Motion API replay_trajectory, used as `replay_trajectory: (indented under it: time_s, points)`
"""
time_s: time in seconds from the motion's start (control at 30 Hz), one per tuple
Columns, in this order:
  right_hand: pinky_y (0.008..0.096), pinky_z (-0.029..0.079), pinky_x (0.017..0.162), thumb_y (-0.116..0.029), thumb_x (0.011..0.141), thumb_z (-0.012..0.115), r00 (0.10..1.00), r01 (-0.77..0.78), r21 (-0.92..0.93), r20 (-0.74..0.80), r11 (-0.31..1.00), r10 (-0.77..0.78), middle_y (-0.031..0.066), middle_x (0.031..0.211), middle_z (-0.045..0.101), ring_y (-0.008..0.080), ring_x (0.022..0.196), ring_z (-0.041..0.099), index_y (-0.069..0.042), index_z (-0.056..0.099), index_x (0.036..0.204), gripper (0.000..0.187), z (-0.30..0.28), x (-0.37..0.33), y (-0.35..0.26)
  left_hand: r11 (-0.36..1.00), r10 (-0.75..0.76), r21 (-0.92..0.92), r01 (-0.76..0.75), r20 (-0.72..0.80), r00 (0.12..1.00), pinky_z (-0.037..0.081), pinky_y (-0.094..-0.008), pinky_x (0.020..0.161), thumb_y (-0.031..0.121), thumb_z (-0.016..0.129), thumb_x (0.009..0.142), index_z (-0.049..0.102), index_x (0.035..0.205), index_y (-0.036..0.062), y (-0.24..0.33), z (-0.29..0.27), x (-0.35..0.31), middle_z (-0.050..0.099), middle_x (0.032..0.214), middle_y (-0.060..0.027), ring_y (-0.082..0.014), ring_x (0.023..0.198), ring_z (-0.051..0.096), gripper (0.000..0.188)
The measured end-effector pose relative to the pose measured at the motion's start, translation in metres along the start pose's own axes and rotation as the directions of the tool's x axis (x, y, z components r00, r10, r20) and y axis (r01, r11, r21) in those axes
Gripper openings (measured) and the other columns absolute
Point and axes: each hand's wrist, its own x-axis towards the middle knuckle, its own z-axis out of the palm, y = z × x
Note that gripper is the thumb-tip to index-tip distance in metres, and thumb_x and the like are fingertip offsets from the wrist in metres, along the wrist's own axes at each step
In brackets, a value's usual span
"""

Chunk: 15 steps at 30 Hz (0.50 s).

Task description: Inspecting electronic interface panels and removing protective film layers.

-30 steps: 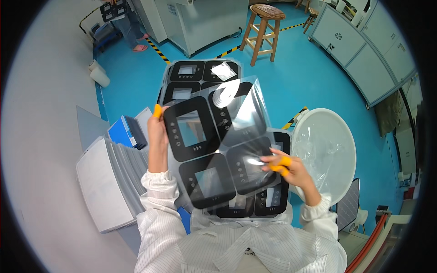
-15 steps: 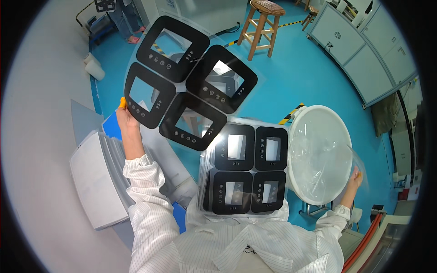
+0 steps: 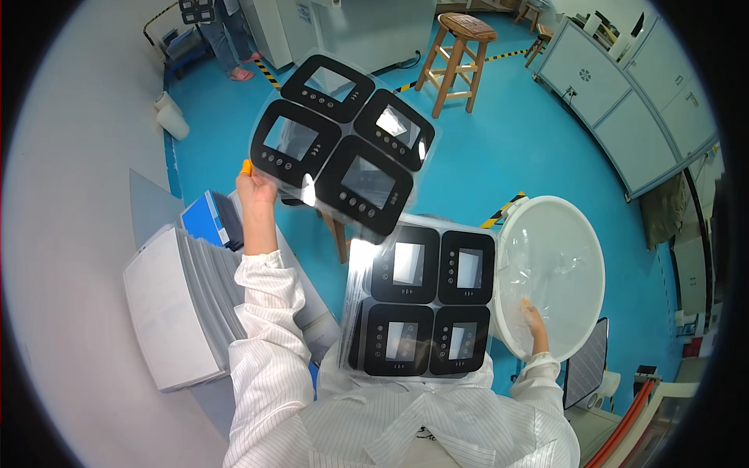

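The transparent sheet [image 3: 344, 139] is gripped at its left edge by the left hand [image 3: 257, 189]; the fingers are closed narrowly on this edge, with a yellow finger cover [image 3: 246, 168] seen on one tip, and the greater part of the sheet is extended beyond them, forward and to the right; it is held aslant in the air, above the blue floor [image 3: 468, 160]; its lower corner is seen in front of the upper edge of the stack [image 3: 436, 303], and whether the two are touching cannot be judged.

By the right hand [image 3: 535, 321] the inside of the round white bin [image 3: 598, 261] is reached; the fingers are blurred, near crumpled clear film [image 3: 538, 261], and whether any film is pinched between them cannot be said.

The sheet is smooth and glossy, seemingly of plastic; on it four black frames with rounded corners are set two by two, each being provided with a see-through rectangular window and a row of small round marks; similar frames are shown on the stack, which is rested on the lap.
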Motion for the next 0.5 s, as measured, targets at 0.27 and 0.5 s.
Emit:
replay_trajectory:
  time_s: [0.27,0.5]
  points:
    - [0.0256,0.045,0.075,-0.021,0.091,0.045,0.821,0.335,0.553,-0.569,0.763,0.052,0.004,0.097,0.06,0.0146,0.085,0.057,-0.005,0.057,0.11,0.027,-0.038,-0.052,-0.051,0.984,0.165,-0.015,-0.175,-0.262,0.951,0.052,-0.0298,0.07,0.009,0.033,0.091,0.054,0.093,0.0004,-0.039,-0.009,0.033,0.063,0.091,-0.0128,-0.0229,0.081,0.063,0.023]
    - [0.025,0.047,0.073,-0.02,0.093,0.045,0.751,0.429,0.348,-0.65,0.833,-0.116,0.0049,0.096,0.061,0.0135,0.083,0.058,-0.003,0.058,0.11,0.028,-0.02,-0.077,-0.089,0.969,0.232,0.012,-0.245,-0.373,0.898,0.051,-0.0374,0.078,0.013,0.031,0.092,0.054,0.098,-0.0026,-0.049,-0.015,0.037,0.062,0.097,-0.0153,-0.0261,0.088,0.062,0.029]
